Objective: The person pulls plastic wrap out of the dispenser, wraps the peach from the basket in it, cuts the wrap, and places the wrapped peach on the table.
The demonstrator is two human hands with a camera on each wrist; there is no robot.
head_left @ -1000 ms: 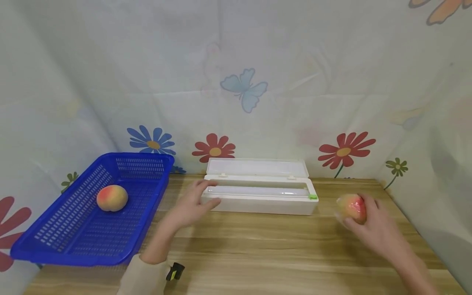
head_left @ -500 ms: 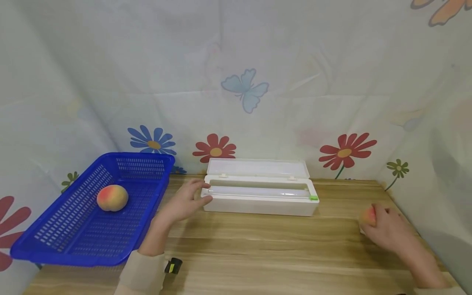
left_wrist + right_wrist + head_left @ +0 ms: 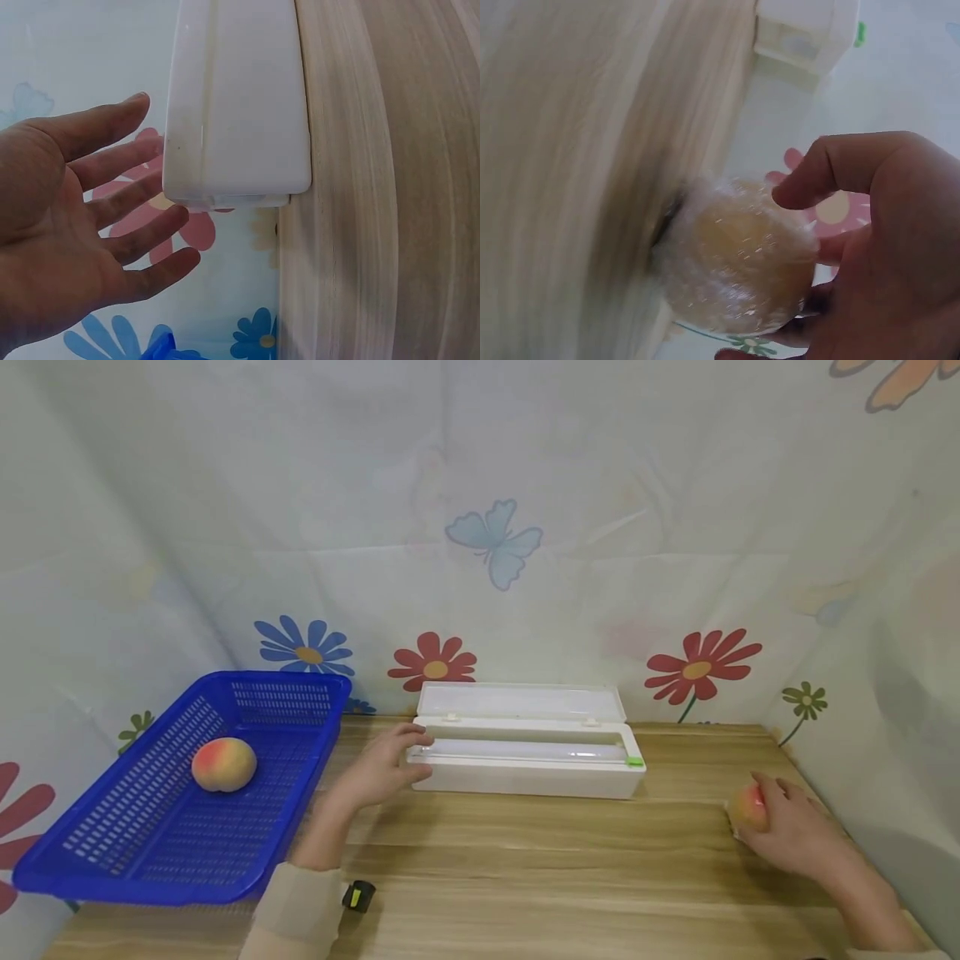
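Observation:
On the right side of the table, a peach in clear plastic wrap is held by my right hand, with the thumb and fingers bent about it. The right wrist view shows the crinkled film over the peach and the thumb at its edge. My left hand is spread at the left end of a white cling film box, its fingers loosely extended and holding nothing. Inside the box, whose lid is raised, lies a roll of film.
A blue plastic basket stands at the left with an unwrapped peach in it. A green slider sits at the box's right end. Behind the wooden table hangs a flower-patterned cloth.
My right hand has carried the wrapped peach to the right and down onto the table, staying there over the last half second. My left hand has drawn slightly left from the box.

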